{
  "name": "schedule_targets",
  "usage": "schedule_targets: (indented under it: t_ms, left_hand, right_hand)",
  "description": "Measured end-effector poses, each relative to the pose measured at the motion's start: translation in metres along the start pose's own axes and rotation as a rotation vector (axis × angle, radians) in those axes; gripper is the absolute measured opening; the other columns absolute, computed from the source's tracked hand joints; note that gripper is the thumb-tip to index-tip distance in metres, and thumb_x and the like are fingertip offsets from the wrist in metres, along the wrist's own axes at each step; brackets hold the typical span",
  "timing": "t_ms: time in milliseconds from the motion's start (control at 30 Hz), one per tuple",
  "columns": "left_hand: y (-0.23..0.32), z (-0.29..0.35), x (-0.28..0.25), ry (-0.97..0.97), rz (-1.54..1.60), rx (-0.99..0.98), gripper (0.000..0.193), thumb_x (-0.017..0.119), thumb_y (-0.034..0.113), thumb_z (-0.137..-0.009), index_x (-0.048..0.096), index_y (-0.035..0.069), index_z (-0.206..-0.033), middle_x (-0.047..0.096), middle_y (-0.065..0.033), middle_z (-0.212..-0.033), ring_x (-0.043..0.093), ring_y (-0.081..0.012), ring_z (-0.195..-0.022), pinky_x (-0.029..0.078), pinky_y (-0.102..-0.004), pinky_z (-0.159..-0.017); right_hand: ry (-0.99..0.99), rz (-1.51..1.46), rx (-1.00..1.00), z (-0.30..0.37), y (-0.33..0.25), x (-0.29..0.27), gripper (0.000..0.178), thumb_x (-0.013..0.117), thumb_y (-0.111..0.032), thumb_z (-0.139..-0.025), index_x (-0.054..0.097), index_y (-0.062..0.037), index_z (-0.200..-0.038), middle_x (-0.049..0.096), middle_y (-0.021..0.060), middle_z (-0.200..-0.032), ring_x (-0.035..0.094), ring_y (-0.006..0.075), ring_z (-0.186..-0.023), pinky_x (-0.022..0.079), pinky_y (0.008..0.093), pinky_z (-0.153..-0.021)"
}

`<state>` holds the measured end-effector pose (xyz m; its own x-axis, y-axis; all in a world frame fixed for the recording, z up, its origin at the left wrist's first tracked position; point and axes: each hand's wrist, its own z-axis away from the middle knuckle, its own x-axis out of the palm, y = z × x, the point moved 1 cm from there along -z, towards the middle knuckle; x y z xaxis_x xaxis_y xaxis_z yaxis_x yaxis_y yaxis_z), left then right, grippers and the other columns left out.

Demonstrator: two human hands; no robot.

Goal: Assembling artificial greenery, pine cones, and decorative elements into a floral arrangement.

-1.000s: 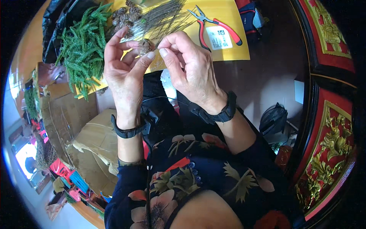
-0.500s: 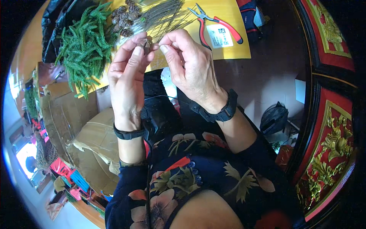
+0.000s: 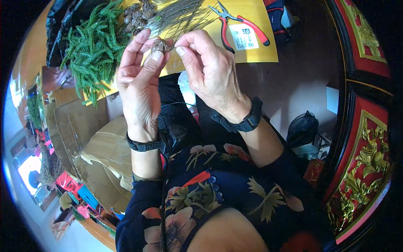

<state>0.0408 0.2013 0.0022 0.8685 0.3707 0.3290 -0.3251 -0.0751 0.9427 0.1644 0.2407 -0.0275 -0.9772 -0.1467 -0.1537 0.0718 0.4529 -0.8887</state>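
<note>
Between the thumb and fingers of my left hand [image 3: 140,86] is a small brown pine cone [image 3: 160,45], partly covered by the fingertips. Close by on its right, my right hand [image 3: 215,73] is closed in a pinch on a thin dark wire [image 3: 172,46] that reaches to the cone. How the wire meets the cone is too small to make out. Both hands are raised over the near edge of a yellow sheet [image 3: 262,56]. Beyond them lie a bundle of thin dark wires [image 3: 184,17] and a cluster of loose pine cones [image 3: 138,16].
Green artificial fir sprigs [image 3: 93,52] are heaped left of my hands. Pliers with red and black handles [image 3: 257,29] lie at right beside a white label [image 3: 244,38]. Cardboard [image 3: 107,149] stands at lower left; a carved red and gold panel [image 3: 363,164] borders the right.
The cone has turned slightly in my left fingers, and that hand's fingertips have shifted up and left. My right hand keeps its pinch almost in place.
</note>
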Motion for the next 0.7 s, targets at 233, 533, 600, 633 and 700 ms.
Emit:
schedule_targets:
  t_ms: [233, 533, 600, 633, 700]
  left_hand:
    - [-0.017, 0.007, 0.004, 0.057, -0.009, 0.070, 0.030, 0.060, -0.002, -0.082, 0.056, -0.003, -0.112, 0.059, -0.0131, -0.112, 0.060, -0.0224, -0.100, 0.050, -0.0299, -0.086]
    - [-0.017, 0.006, 0.000, -0.017, 0.044, 0.097, 0.021, 0.057, 0.005, -0.087, 0.058, -0.002, -0.108, 0.060, -0.0140, -0.111, 0.058, -0.0220, -0.102, 0.046, -0.0328, -0.091]
    - [-0.017, 0.004, -0.005, -0.059, 0.032, 0.136, 0.020, 0.055, 0.006, -0.088, 0.058, -0.001, -0.106, 0.060, -0.0142, -0.111, 0.058, -0.0219, -0.103, 0.045, -0.0332, -0.092]
    - [-0.016, 0.004, -0.006, -0.057, 0.030, 0.137, 0.020, 0.055, 0.006, -0.088, 0.058, -0.001, -0.106, 0.060, -0.0142, -0.111, 0.058, -0.0219, -0.103, 0.045, -0.0332, -0.092]
    - [-0.016, 0.002, -0.008, -0.023, 0.058, 0.141, 0.021, 0.055, 0.005, -0.089, 0.058, -0.002, -0.108, 0.060, -0.0144, -0.111, 0.057, -0.0222, -0.103, 0.045, -0.0326, -0.092]
  right_hand:
    - [0.003, -0.051, 0.048, 0.000, 0.004, 0.001, 0.005, 0.056, -0.002, -0.086, 0.054, -0.0005, -0.091, 0.060, 0.0069, -0.068, 0.055, 0.0084, -0.057, 0.043, 0.0225, -0.050]
    - [0.002, -0.083, 0.027, 0.001, 0.004, 0.002, 0.006, 0.057, -0.001, -0.086, 0.055, 0.0000, -0.091, 0.061, 0.0061, -0.069, 0.057, 0.0071, -0.061, 0.044, 0.0208, -0.052]
    - [-0.011, -0.095, 0.030, 0.001, 0.002, 0.002, 0.006, 0.057, -0.001, -0.085, 0.055, -0.0001, -0.091, 0.061, 0.0059, -0.069, 0.057, 0.0070, -0.061, 0.044, 0.0208, -0.053]
    - [-0.022, -0.105, 0.033, 0.001, 0.001, 0.002, 0.006, 0.057, -0.001, -0.085, 0.055, -0.0001, -0.091, 0.061, 0.0057, -0.069, 0.057, 0.0070, -0.062, 0.045, 0.0207, -0.053]
    - [-0.035, -0.117, 0.035, 0.001, 0.001, 0.002, 0.006, 0.057, -0.001, -0.085, 0.055, -0.0001, -0.091, 0.061, 0.0055, -0.069, 0.058, 0.0069, -0.062, 0.045, 0.0206, -0.054]
